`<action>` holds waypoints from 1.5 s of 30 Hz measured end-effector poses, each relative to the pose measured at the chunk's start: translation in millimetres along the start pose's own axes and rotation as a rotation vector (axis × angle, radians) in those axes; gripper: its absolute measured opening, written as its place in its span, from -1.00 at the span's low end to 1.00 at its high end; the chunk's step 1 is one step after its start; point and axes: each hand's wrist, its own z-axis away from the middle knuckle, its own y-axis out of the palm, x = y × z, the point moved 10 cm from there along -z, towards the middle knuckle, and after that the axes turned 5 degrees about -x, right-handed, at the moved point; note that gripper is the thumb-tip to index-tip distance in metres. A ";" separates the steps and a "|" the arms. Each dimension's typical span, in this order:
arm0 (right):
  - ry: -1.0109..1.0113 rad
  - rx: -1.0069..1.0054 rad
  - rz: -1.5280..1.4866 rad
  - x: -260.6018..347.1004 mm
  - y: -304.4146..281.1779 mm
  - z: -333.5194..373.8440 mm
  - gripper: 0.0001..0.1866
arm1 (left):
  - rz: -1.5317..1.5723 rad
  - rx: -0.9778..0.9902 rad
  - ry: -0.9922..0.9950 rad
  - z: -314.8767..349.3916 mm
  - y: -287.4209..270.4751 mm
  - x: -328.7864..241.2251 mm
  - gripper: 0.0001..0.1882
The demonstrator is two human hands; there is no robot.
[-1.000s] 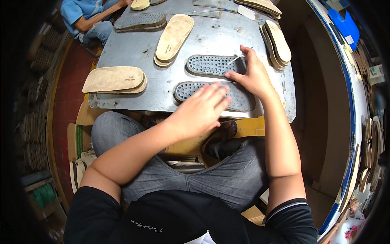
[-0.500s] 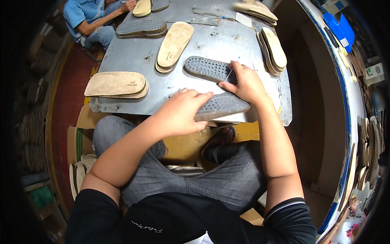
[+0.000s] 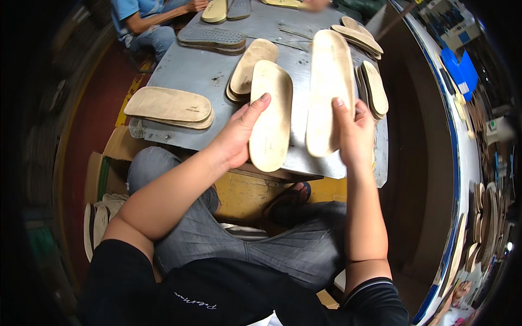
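Note:
A beige insole [image 3: 270, 122] stands tilted up over the table's near edge, and my left hand [image 3: 237, 137] is closed on its left side with the thumb on the beige face. My right hand [image 3: 356, 132] grips a second beige insole [image 3: 329, 89] by its right edge, thumb across the front. The two insoles are apart, side by side, with their beige faces toward me. Their undersides are hidden. Just behind the left one lies a stacked pair of insoles [image 3: 254, 61] on the table.
The grey metal table [image 3: 187, 68] also carries an insole pair [image 3: 168, 104] at near left, a grey dimpled pair [image 3: 212, 37] farther back and more pairs [image 3: 375, 87] along the right. A person in a blue shirt [image 3: 133, 16] sits at the far left.
Both insoles lay grey dimpled side up on the table under my hands. Now each is lifted and turned beige face toward me. The view has shifted slightly.

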 end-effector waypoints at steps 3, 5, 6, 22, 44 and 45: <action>0.012 0.136 0.143 -17.6 43.2 30.9 -0.65 | 0.073 0.076 0.138 1.5 25.5 4.4 -0.21; -0.148 0.042 0.184 -30.8 52.6 38.1 -0.67 | 0.007 -0.013 0.308 7.5 30.2 7.9 -0.28; -0.109 0.042 0.151 -39.3 58.0 39.7 -0.65 | 0.019 -0.037 0.309 7.9 26.8 11.3 -0.32; -0.146 0.075 0.000 -15.4 -11.3 3.8 -0.42 | 0.024 -0.216 0.643 115.8 -40.0 -92.1 -0.49; -0.067 0.213 0.238 -43.2 7.3 -0.6 -0.39 | -1.460 -2.070 0.358 543.4 -293.1 -123.4 -0.09; -0.078 0.202 0.234 -45.9 1.2 -2.4 -0.40 | -1.594 -1.896 0.568 511.5 -265.7 -140.3 -0.05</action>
